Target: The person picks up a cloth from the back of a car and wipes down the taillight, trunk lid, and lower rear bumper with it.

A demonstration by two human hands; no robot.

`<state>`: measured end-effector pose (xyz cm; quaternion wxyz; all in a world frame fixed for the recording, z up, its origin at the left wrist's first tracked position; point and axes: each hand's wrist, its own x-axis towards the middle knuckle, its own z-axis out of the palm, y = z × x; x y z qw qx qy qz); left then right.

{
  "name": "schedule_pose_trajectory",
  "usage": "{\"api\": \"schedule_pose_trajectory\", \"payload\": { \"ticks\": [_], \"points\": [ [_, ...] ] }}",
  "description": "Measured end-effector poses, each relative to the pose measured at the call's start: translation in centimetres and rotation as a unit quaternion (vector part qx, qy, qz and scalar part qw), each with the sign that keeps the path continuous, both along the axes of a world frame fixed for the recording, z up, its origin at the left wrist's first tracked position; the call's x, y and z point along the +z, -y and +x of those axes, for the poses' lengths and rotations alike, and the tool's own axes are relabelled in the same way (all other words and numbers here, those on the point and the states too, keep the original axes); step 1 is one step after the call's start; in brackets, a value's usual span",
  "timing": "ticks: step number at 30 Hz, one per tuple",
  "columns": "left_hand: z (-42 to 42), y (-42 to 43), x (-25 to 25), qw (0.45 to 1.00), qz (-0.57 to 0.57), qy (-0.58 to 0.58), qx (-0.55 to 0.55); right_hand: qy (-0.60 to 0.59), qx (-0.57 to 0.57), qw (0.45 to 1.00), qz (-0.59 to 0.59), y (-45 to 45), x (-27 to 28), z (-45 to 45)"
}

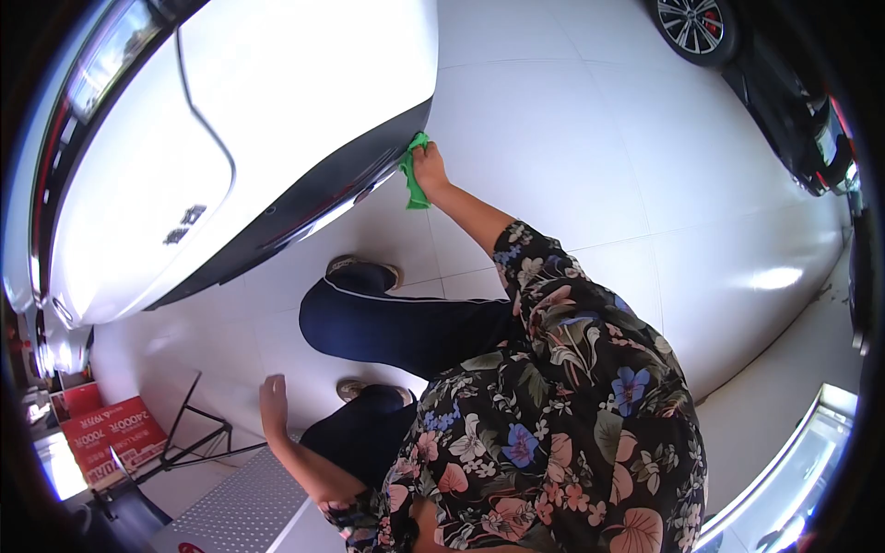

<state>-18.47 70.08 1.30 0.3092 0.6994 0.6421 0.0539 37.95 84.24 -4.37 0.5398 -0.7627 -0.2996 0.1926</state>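
Cloth (414,191), bright green, thin and crumpled, is bunched in the head view at the corner of the white car (286,101), against the edge of its black lower bumper (336,175), with a loose flap trailing below the grip. The right hand (430,170) pinches it between thumb and fingers, some fingertips lost behind the folds; how firmly it presses on the bumper cannot be told. Well apart from that corner of the car, the left hand (273,404) hangs near a black metal frame (198,419), fingers close together; whether they curl, I cannot tell. The white car is cut off by the picture's top edge, and its badge (186,224) is too blurred to read. Across the floor from it, a black car (770,106) runs into the dark rim. Beyond the frame from the white car, a red printed block (115,438) may be a box or a board; any contents are hidden.
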Motion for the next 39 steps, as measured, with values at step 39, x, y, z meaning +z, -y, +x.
{"api": "schedule_pose_trajectory", "payload": {
  "ticks": [39],
  "points": [
    [-13.7,18.5,-2.3,0.909,0.172,-0.264,0.274,-0.028,0.092,0.994,-0.051,1.1,5.9,-8.5]
  ]
}}
